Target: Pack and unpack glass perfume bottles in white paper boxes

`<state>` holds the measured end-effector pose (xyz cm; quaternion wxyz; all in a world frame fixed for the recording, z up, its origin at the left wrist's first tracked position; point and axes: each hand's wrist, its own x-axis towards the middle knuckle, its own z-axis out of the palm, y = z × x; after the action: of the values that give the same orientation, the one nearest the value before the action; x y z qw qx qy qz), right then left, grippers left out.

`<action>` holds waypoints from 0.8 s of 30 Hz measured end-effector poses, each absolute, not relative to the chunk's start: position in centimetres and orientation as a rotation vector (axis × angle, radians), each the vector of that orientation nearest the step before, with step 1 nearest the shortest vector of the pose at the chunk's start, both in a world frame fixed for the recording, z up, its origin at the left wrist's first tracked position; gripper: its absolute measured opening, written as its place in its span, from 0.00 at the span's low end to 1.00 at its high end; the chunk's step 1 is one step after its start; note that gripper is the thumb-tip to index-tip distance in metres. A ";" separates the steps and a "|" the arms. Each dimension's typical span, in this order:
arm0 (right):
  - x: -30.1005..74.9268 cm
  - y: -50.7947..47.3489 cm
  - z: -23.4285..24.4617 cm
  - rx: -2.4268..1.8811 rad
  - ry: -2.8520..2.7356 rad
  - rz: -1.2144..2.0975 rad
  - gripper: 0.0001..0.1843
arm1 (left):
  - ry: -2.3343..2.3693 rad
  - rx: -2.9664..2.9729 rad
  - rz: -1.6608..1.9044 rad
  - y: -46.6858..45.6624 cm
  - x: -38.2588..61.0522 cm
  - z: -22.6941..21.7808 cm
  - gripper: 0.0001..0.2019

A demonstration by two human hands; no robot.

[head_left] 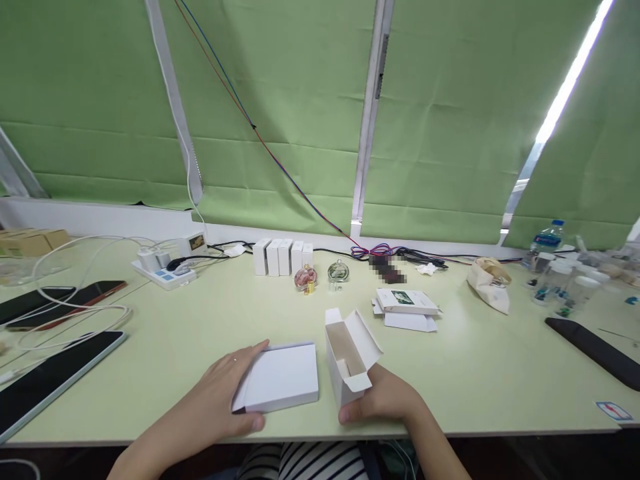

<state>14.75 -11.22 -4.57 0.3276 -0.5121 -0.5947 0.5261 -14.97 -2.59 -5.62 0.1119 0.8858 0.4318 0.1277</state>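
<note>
My left hand (pixel 227 393) grips the left edge of a flat white box (pixel 280 377) lying on the pale green table (pixel 475 373), thumb under its near corner and fingers along its top. My right hand (pixel 383 397) holds a small white carton (pixel 347 357) upright near the table's front edge. The carton's top flaps stand open and its inside looks empty. The two boxes sit side by side, almost touching.
Farther back are a row of small white boxes (pixel 283 257), two round perfume bottles (pixel 305 277) (pixel 339 271), flat packets (pixel 406 308), a power strip (pixel 164 270) with cables, phones and a tablet (pixel 47 377) at left, jars and a water bottle (pixel 547 240) at right.
</note>
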 end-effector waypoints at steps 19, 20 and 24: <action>14.6 -11.3 -5.0 -1.378 -1.511 1.399 0.48 | 1.167 1.690 1.232 -3.5 -15.7 -5.9 0.45; 14.6 -11.3 -5.0 -1.375 -1.505 1.405 0.48 | 1.145 1.646 1.248 -3.4 -15.4 -5.8 0.47; 14.6 -11.3 -4.9 -1.377 -1.485 1.418 0.49 | 1.113 1.582 1.240 -3.6 -13.7 -5.7 0.45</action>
<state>14.58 -11.30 -4.94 0.3283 -0.5260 -0.5675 0.5418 -13.66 -3.58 -5.66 0.4094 0.6281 0.4419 0.4925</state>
